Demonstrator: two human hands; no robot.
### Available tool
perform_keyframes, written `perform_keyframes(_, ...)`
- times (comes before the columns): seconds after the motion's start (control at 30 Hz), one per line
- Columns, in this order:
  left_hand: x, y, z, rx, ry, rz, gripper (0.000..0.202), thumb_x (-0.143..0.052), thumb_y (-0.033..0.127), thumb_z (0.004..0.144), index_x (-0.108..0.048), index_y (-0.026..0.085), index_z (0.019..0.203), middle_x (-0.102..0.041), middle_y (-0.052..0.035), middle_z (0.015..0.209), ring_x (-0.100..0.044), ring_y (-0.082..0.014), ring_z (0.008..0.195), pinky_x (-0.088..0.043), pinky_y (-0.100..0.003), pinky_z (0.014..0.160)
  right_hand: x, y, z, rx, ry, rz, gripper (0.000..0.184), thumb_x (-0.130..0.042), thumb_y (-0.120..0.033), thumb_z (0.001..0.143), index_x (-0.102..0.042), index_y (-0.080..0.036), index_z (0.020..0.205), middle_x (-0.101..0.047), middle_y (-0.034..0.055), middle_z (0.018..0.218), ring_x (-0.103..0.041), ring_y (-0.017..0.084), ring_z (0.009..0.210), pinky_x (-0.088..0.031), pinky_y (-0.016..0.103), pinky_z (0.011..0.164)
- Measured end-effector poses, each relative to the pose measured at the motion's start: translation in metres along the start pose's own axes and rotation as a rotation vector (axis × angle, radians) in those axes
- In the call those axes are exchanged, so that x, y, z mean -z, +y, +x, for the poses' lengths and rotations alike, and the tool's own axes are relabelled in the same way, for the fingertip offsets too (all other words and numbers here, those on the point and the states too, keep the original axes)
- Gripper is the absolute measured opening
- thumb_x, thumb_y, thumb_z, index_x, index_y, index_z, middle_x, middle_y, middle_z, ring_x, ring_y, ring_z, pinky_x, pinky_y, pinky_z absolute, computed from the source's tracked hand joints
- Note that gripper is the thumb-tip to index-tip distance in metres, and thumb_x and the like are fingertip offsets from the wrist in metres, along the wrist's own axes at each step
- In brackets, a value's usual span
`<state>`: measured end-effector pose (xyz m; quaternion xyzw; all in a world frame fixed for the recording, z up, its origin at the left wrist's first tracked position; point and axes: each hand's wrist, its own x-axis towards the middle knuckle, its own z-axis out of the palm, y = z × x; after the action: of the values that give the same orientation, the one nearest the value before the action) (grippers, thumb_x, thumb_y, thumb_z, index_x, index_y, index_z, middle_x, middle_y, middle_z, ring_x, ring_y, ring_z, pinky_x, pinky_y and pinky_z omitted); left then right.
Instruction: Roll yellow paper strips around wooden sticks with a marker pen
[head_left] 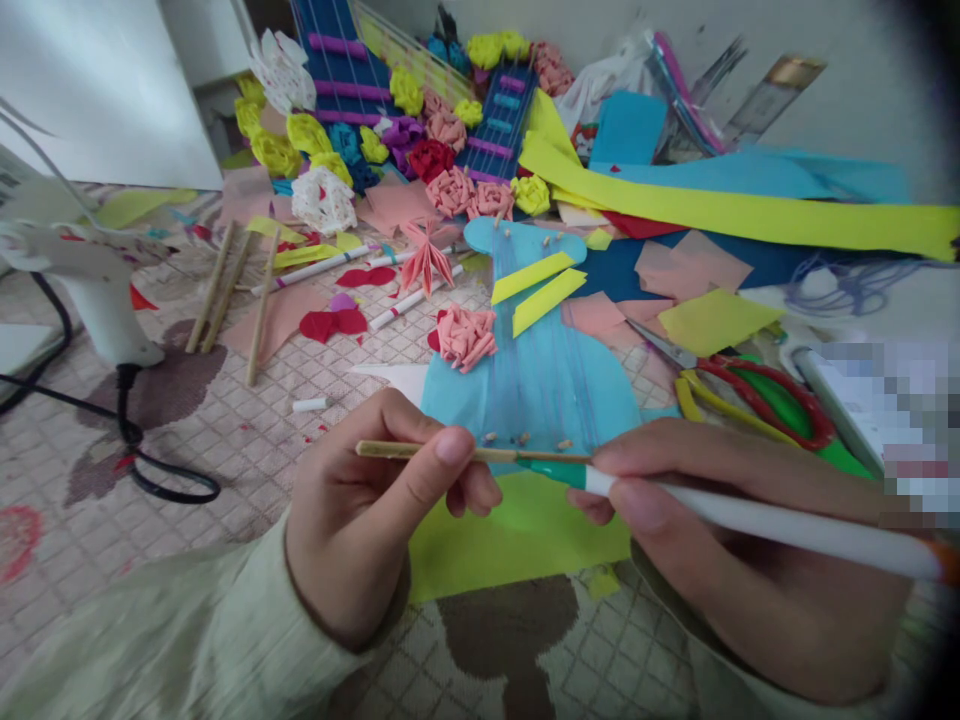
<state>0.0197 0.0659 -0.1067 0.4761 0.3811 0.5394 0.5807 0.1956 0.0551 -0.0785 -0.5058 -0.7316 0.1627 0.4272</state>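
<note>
Pinched between thumb and fingers of my left hand (382,500) is a thin wooden stick (386,450), lying nearly level. My right hand (720,540) is closed around a white marker (720,505) with a green tip end (555,470), which meets the stick's right part. Beyond both hands lies a light blue paper harp-like shape (592,370) strung with threads. Two yellow paper strips (551,300) and a pink paper flower (465,335) rest on it. Under my hands is a yellow-green paper sheet (517,540).
At left stand a glue gun (105,300) with its black cable (172,495) and several wooden sticks (214,290). Red-handled scissors (780,400) lie right, beside a partly blurred phone-like object (847,410). Paper flowers (431,160) and a long yellow strip (750,215) fill the back.
</note>
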Motion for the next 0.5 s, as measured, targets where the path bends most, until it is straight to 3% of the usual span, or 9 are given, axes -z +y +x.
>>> perform_keyframes(0.5, 0.0005, -0.0003, -0.0010, 0.015, -0.015, -0.012, 0.019, -0.057, 0.026, 0.081, -0.049, 0.021, 0.065, -0.065, 0.0037, 0.059, -0.055, -0.0095, 0.052, -0.043, -0.020, 0.049, -0.0013, -0.0011, 0.0004, -0.008, -0.020, 0.018, 0.009, -0.057, -0.020, 0.073, -0.063, -0.022, 0.066, -0.066, -0.0045, 0.059, -0.058, 0.007, 0.048, -0.046, 0.016, 0.045)
